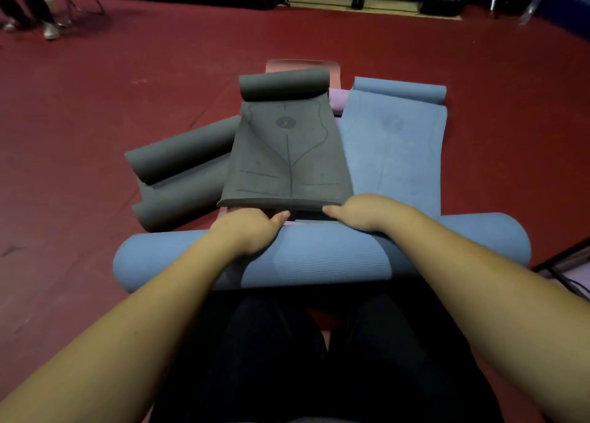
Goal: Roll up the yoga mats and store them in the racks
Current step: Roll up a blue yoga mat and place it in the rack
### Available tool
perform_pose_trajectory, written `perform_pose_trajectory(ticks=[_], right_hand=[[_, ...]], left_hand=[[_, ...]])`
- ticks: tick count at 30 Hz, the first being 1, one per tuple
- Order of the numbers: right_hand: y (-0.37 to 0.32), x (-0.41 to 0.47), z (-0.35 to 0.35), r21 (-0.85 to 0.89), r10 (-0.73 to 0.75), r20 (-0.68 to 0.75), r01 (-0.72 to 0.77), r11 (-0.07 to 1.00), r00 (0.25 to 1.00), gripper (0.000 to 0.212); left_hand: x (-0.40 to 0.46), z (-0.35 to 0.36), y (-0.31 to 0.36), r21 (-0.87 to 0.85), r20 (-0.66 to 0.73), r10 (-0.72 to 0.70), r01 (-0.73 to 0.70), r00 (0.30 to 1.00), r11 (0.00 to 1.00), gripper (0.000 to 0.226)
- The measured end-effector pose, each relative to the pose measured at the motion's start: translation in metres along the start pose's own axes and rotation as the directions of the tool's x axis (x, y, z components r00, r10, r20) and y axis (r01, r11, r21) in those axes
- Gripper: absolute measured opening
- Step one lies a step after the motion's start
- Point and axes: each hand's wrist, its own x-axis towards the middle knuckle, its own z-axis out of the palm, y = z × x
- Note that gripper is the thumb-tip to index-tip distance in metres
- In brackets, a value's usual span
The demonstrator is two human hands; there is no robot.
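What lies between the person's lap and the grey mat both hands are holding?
In the head view, a rolled blue yoga mat lies crosswise there. The left hand and right hand reach over it to the near edge of the grey mat.

Two bare forearms, no sleeves reaching past the elbows, no watch, rings or bands on either wrist; left hand [247, 231] and right hand [360, 210] ungloved, thumbs blunt and rounded. Below the blue rolled mat [319, 256], legs clad in plain black trousers
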Motion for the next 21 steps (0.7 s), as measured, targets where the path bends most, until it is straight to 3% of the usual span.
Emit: perform_pose_trajectory(ticks=[3, 6, 8, 11, 14, 18, 21], right_hand=[[0.007, 0.0, 0.006, 0.025, -0.017, -0.23, 0.024, 0.999, 0.973, 0.057], [0.011, -0.009, 0.017, 0.012, -0.022, -0.296, 0.027, 1.0, 0.955, 0.063], [0.011, -0.016, 0.03, -0.096, -0.048, -0.354, 0.015, 0.995, 0.934, 0.062], [0.01, -0.022, 0.046, -0.18, -0.051, -0.48, -0.042, 0.983, 0.876, 0.062], [0.012, -0.017, 0.048, -0.172, -0.003, -0.513, -0.099, 0.98, 0.858, 0.065], [0.012, -0.005, 0.04, -0.161, 0.006, -0.482, -0.095, 0.982, 0.876, 0.067], [0.014, 0.007, 0.032, -0.113, 0.027, -0.4, -0.079, 0.991, 0.916, 0.069]], left_hand=[[0.016, -0.006, -0.005, -0.089, 0.082, -0.016, 0.023, 0.996, 0.996, 0.099], [0.025, -0.015, 0.0, -0.185, 0.155, -0.016, 0.045, 0.988, 0.982, 0.073], [0.032, -0.02, 0.004, -0.242, 0.235, 0.015, 0.044, 0.972, 0.969, 0.063], [0.046, -0.024, 0.007, -0.254, 0.32, 0.028, 0.057, 0.947, 0.966, 0.058], [0.054, -0.026, 0.013, -0.245, 0.358, 0.044, 0.048, 0.933, 0.968, 0.056], [0.055, -0.022, 0.013, -0.173, 0.231, 0.012, 0.029, 0.973, 0.984, 0.06], [0.053, -0.016, 0.007, -0.008, -0.081, -0.001, 0.0, 0.997, 1.0, 0.055]])
